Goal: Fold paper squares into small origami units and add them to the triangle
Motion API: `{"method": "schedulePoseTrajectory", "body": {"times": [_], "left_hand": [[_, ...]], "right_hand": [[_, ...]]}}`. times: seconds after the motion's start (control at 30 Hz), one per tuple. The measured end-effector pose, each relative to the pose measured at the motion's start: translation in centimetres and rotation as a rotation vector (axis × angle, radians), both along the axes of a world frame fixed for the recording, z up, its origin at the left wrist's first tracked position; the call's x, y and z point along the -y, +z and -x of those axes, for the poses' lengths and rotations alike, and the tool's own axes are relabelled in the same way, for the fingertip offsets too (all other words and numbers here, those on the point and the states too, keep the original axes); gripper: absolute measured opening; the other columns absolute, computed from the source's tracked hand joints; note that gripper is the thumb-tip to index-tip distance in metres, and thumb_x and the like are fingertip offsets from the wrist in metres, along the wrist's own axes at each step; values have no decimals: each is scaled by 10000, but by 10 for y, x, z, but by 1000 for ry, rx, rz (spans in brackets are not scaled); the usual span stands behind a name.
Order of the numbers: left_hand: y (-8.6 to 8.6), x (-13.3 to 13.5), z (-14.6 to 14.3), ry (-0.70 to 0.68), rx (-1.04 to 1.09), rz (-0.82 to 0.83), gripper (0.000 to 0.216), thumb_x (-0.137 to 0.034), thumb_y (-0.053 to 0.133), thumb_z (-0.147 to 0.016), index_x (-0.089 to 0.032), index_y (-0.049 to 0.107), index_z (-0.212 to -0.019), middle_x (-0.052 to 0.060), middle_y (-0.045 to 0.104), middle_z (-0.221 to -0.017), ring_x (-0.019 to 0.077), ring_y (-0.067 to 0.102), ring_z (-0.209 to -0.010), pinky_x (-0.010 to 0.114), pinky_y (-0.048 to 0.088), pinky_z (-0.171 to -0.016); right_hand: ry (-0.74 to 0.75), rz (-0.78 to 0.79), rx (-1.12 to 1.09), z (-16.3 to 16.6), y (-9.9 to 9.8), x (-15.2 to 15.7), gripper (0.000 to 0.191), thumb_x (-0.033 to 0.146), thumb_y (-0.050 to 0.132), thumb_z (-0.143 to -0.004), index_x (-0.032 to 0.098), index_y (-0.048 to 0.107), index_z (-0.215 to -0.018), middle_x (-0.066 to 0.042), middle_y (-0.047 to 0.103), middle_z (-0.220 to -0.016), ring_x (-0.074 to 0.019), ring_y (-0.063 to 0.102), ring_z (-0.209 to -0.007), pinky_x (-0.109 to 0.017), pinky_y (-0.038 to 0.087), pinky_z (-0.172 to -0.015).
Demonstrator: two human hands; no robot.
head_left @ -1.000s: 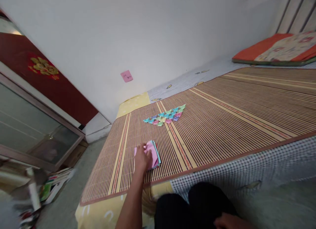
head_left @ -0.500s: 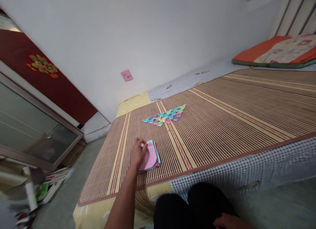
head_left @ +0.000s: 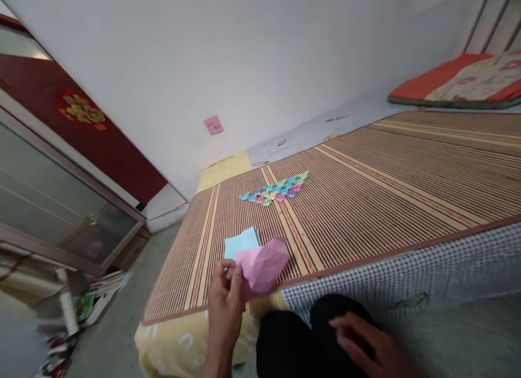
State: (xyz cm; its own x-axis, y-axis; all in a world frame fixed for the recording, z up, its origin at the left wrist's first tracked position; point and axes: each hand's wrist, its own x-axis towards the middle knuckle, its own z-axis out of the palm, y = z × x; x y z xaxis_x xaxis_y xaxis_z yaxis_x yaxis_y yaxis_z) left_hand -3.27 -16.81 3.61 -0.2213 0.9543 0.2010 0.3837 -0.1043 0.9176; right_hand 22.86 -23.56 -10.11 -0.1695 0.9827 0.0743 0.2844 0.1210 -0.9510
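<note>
Between the thumb and fingers of my left hand is a creased pink sheet of paper, held up by its left edge above the front of the mat. Behind it lies a stack of paper with a light blue sheet on top, partly covered by the pink one. My right hand is near my right knee, fingers apart and holding nothing, a little blurred. Farther back on the mat, several small folded paper pieces in blue, green, pink, yellow and purple are laid out in a triangle-like group.
A striped bamboo mat covers the bed, over a checked and yellow sheet. Folded orange bedding lies at the far right. A pink note is stuck to the wall. Papers and clutter are on the left floor.
My left hand has lifted the pink sheet off the stack and drawn it toward me, uncovering a light blue sheet. My right hand has risen farther into view.
</note>
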Motion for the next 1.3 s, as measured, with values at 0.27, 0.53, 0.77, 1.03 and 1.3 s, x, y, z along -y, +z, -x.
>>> {"method": "schedulePoseTrajectory", "body": {"times": [0.27, 0.53, 0.77, 1.03, 1.3], "left_hand": [[-52, 52, -29, 21, 421, 247, 382, -576, 688, -815, -238, 511, -837, -69, 480, -554, 97, 411, -452, 193, 307, -447], [-68, 78, -42, -17, 641, 220, 379, -557, 760, -761, -243, 548, -789, -72, 399, -528, 93, 347, -450, 205, 276, -470], [-75, 89, -50, -29, 674, 223, 418, -578, 791, -710, -215, 591, -766, -40, 499, -584, 105, 430, -512, 215, 349, -526], [-63, 92, -61, -35, 683, 258, 485, -491, 862, -639, -196, 711, -994, 92, 756, -879, 245, 692, -783, 320, 514, -721], [-52, 91, -57, -44, 552, 243, 354, -501, 810, -732, -185, 679, -819, -8, 638, -614, 136, 565, -533, 223, 415, -524]], "right_hand": [[89, 238, -506, 24, 11, -40, 609, 577, 652, -852, 162, 642, -1297, -157, 759, -1104, -314, 712, -1043, -464, 551, -930], [89, 612, -871, 26, -1, -24, 619, 607, 761, -727, 193, 702, -1184, -164, 751, -1125, -304, 734, -937, -459, 543, -856], [389, 546, -1015, 6, 51, 0, 475, 450, 715, -814, 170, 721, -1198, -133, 751, -1075, -313, 688, -1043, -423, 492, -927], [96, 394, -799, 4, 55, -5, 304, 424, 840, -699, 172, 681, -755, -15, 691, -712, -178, 626, -677, -278, 470, -644], [-21, 149, -528, 1, 54, -6, 372, 513, 705, -814, 191, 582, -673, 47, 453, -584, -119, 419, -548, -243, 350, -520]]}}
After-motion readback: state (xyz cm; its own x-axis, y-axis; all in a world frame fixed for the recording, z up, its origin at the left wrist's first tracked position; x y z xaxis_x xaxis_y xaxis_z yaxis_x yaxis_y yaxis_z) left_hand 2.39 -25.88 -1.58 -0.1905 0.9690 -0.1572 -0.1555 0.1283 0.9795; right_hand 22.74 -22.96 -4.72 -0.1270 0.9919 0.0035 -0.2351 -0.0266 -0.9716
